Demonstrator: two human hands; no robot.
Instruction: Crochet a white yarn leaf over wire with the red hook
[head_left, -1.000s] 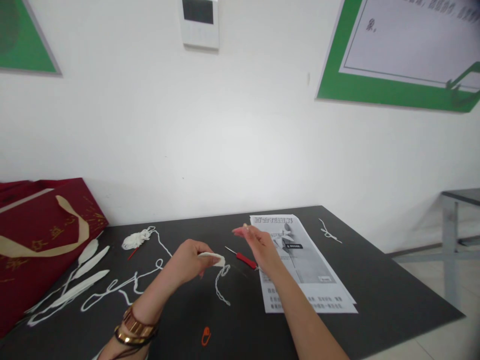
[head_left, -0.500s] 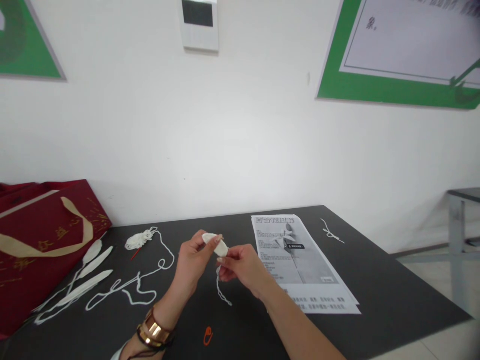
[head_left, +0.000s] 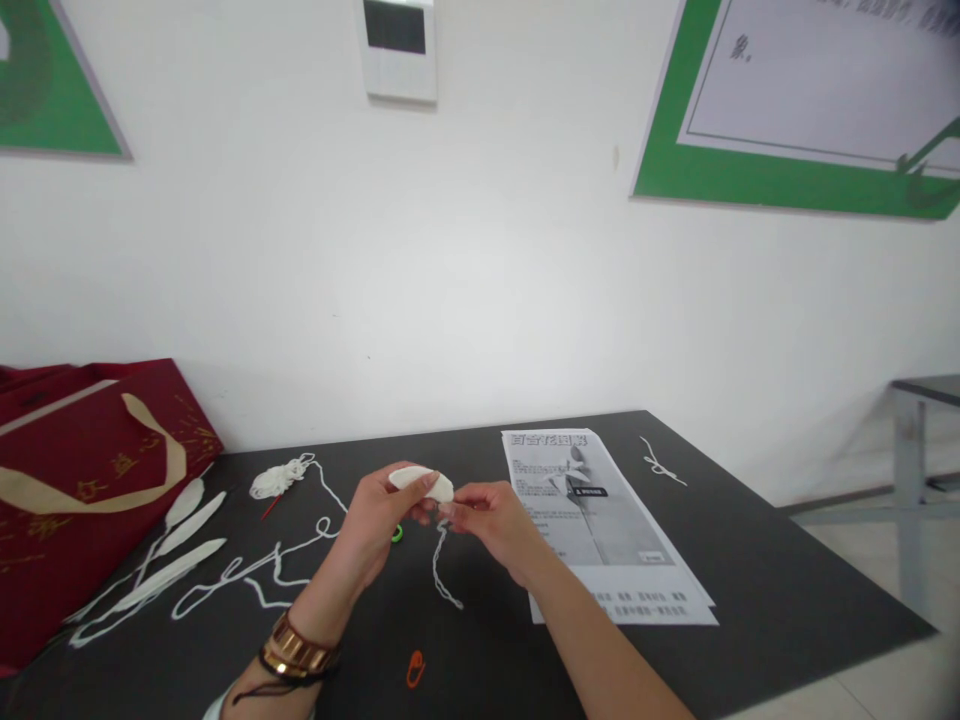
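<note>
A white crocheted petal (head_left: pixel 421 484) is pinched between the thumb and fingers of my left hand (head_left: pixel 386 515), its long side facing up. At the petal's right end, my right hand (head_left: pixel 484 510) has thumb and fingertips pressed together on its lower edge. Whether a thin tool is in those fingertips is hidden. A twisted white yarn tail (head_left: pixel 442 570) hangs from there to the table. Under my left fingers shows a small green ring (head_left: pixel 397 534), partly covered. An orange stitch marker (head_left: pixel 415 668) lies on the table nearer to me.
On the black table (head_left: pixel 480 650), white petals (head_left: pixel 191 523) with long tails lie left beside a dark red gift bag (head_left: pixel 90 500). A white yarn ball (head_left: pixel 277 480) sits by a red stick (head_left: pixel 271 507). Printed sheets (head_left: pixel 600 530) and a yarn scrap (head_left: pixel 660 465) are to the right.
The petal has turned flatter and shifted slightly left with my left hand. My right hand has risen a little along its edge. The green ring has come into sight.
</note>
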